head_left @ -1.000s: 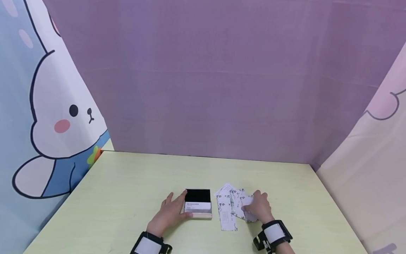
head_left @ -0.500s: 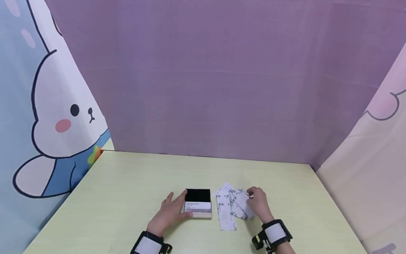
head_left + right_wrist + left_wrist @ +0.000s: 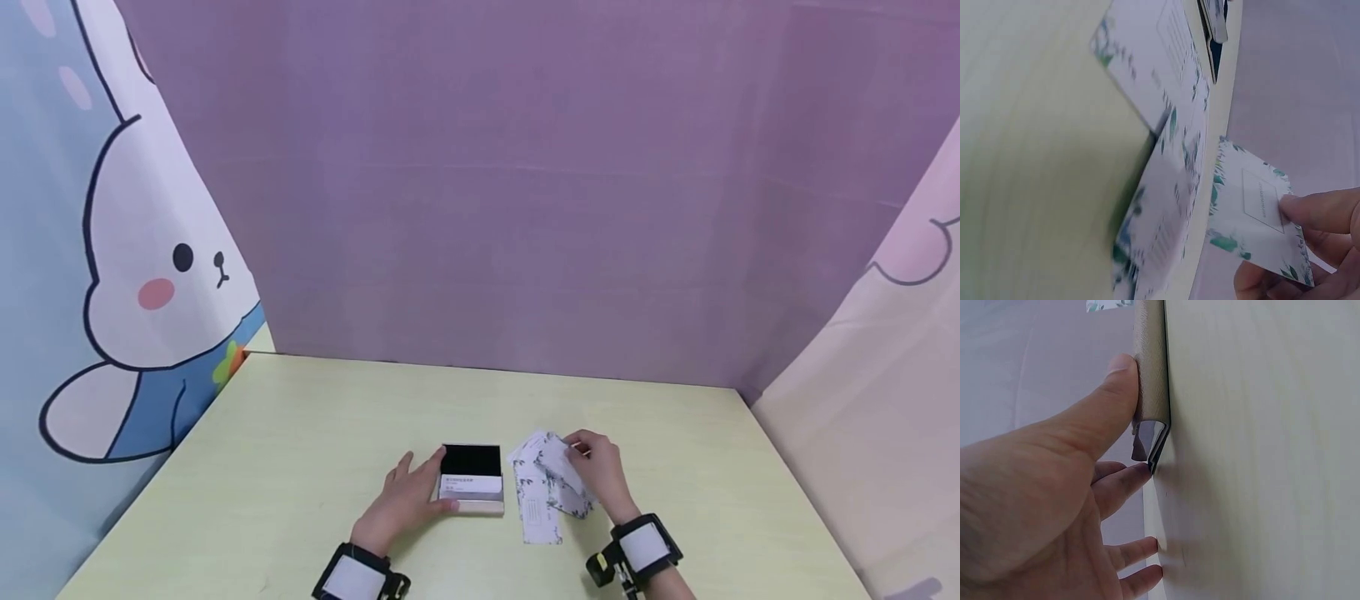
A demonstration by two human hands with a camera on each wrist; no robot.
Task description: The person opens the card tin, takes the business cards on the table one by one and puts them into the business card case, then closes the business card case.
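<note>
Since the frame 1 second ago, the right hand [image 3: 597, 468] has risen off the spread of white leaf-printed cards [image 3: 542, 492] and now pinches 1 leaf-printed card [image 3: 558, 457] clear of the others; the left hand [image 3: 406, 498] has stayed against the small open card box with a black lid lining [image 3: 471, 477].

From the head view, that box sits on the pale yellow-green wooden table [image 3: 300, 433], just left of the card spread, and holds a stack of white cards whose top face carries a line of print too small to read. The left hand lies flat beside it, fingers straight and apart, thumb against the near edge.

The left wrist view shows the thumb [image 3: 1113, 394] pressed on the box's beige side [image 3: 1150, 362], with the other fingers relaxed on the table [image 3: 1260, 450].

In the right wrist view, the right hand's thumb [image 3: 1319, 209] and fingers clamp 1 corner of the lifted card [image 3: 1254, 219], which hangs above the table edge, apart from the cards [image 3: 1160, 156] lying overlapped below. Each card bears green leaf sprigs and a thin rectangular frame with writing too blurred to read.
</note>
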